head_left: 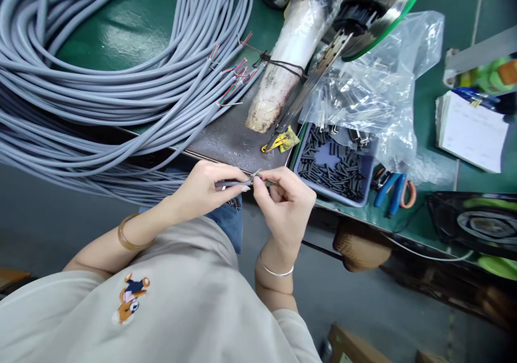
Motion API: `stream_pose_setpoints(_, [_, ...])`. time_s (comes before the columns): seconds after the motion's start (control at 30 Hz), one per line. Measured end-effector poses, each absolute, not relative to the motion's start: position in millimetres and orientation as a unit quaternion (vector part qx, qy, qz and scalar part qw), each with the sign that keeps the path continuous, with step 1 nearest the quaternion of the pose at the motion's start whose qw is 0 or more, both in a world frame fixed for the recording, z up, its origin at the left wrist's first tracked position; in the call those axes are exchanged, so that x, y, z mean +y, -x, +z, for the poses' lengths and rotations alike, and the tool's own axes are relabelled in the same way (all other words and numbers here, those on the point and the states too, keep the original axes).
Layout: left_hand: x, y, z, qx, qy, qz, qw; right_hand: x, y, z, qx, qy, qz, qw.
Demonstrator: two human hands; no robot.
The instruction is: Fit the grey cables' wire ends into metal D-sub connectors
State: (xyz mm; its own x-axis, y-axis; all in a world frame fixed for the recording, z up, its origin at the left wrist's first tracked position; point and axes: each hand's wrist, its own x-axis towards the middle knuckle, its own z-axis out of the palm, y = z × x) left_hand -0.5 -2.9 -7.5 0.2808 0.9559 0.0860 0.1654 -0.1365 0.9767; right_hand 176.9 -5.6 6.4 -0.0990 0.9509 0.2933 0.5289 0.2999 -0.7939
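My left hand (210,188) pinches the end of a grey cable (232,183) between thumb and fingers, in front of the bench edge. Close against it, my right hand (283,193) is closed, its thumb and forefinger pressed on the thin wires (256,176) at the cable's stripped end. The wires are mostly covered by the fingertips. Beyond the hands, a soldering iron (293,104) rests with its tip by a yellow clip-like piece (274,143) on a dark mat. Many more grey cables (133,91) lie at the left, several with coloured wires showing at their ends.
A blue tray (365,188) of short black tubes stands right of the hands, partly under a clear plastic bag (375,93). Blue-handled pliers (391,188) lie beside it. A plastic-wrapped post (286,61), solder spool (383,23), paper stack (470,128) and black fan (476,220) stand further off.
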Motion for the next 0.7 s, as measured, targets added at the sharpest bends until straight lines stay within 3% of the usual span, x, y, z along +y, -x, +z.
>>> stream_pose_setpoints(0.1, [-3,1,-6,0.439,-0.687,0.417,0.402,-8,-174,11,-0.726,0.52,0.187,0.409])
stream_pose_setpoints(0.33, [-8,2,1,0.424,-0.437,0.471,0.638,-11,-172,7,-0.68,0.526,0.276,0.43])
stream_pose_setpoints(0.5, [-8,3,3,0.432,-0.398,0.45,0.672,-9,-175,2,-0.611,0.568,0.241,0.496])
stream_pose_setpoints(0.7, [-5,-3,2,0.442,-0.388,0.46,0.665,-5,-176,1,-0.621,0.569,0.286,0.457])
